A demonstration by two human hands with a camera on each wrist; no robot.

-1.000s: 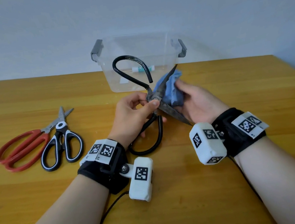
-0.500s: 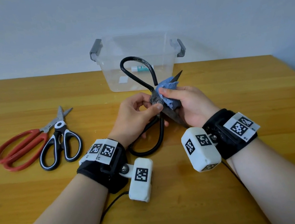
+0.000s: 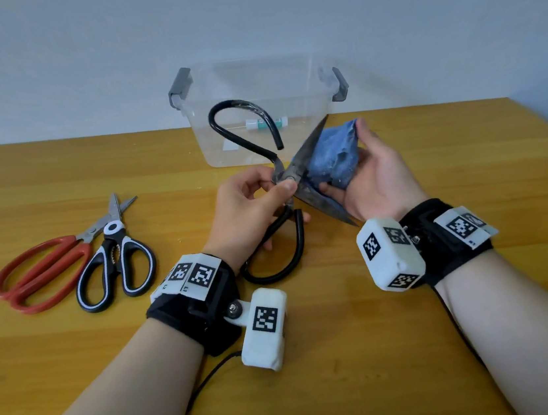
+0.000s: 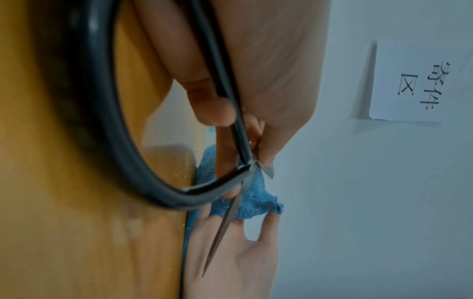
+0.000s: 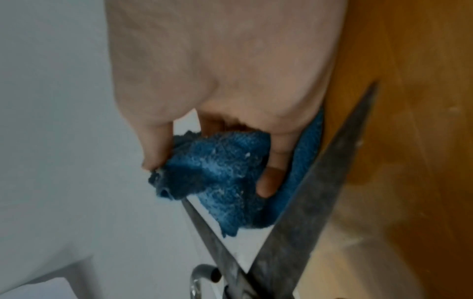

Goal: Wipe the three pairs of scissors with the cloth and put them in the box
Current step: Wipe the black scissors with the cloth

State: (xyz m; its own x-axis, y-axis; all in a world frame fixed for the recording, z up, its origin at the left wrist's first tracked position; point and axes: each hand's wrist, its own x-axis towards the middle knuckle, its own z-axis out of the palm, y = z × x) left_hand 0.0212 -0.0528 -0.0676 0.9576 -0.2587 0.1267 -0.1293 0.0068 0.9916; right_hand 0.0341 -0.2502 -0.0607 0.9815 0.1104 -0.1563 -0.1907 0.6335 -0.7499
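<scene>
The cloth is blue; the scissors beside it have black loops and dark grey blades. Away from the fingers lie red-handled scissors and black-and-white ones on the yellow-brown bench.

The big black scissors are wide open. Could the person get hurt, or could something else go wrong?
Maybe. The black scissors are spread, and the right hand holds the blue cloth between the blades, with the lower point close to its palm; a slip could nick it. The left hand pinches only near the pivot, so the scissors might twist or drop.
</scene>
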